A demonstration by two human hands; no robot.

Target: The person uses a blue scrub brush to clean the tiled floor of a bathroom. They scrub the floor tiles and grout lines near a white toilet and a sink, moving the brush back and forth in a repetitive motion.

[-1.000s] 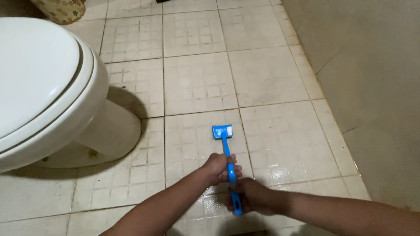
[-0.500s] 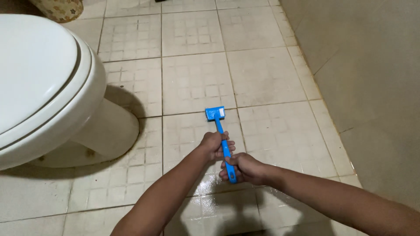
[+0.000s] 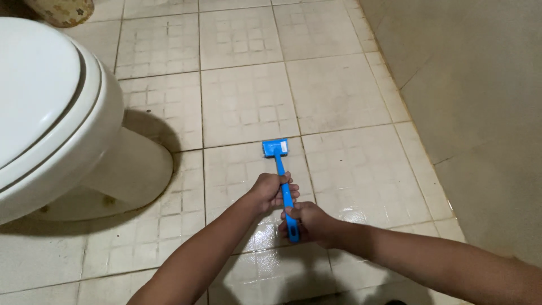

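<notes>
- The left hand point(image 3: 272, 191) is wrapped around the middle of the blue scrub brush point(image 3: 282, 181), its fingers point(image 3: 287, 195) curled tight over the handle.
- The right hand point(image 3: 307, 223) grips the lower end of the same handle, fingers pressed closed around it; the end of the handle pokes out below the fist.
- The brush lies nearly straight up and down in the view, its flat rectangular head point(image 3: 275, 147) down on the floor point(image 3: 243, 101) and resting just below a grout line, at the top edge of a pale tile.
- Compared with half a second ago the brush head sits at much the same spot on the tile, beside the grout joint; a second ago it lay lower on that tile, nearer the person.
- Both hands have kept their hold throughout, left above right on the handle, and the forearms still reach in from the bottom edge.
- The tile around and below the hands shines wet point(image 3: 265, 243), as in the earlier frames.
- The white toilet point(image 3: 62, 124) stands to the left, well apart from the brush, lid closed, its base casting a shadow on the floor.
- A grey wall point(image 3: 480, 85) runs down the right side.
- A patterned object point(image 3: 62, 8) shows in the top left corner; what it is cannot be told.
</notes>
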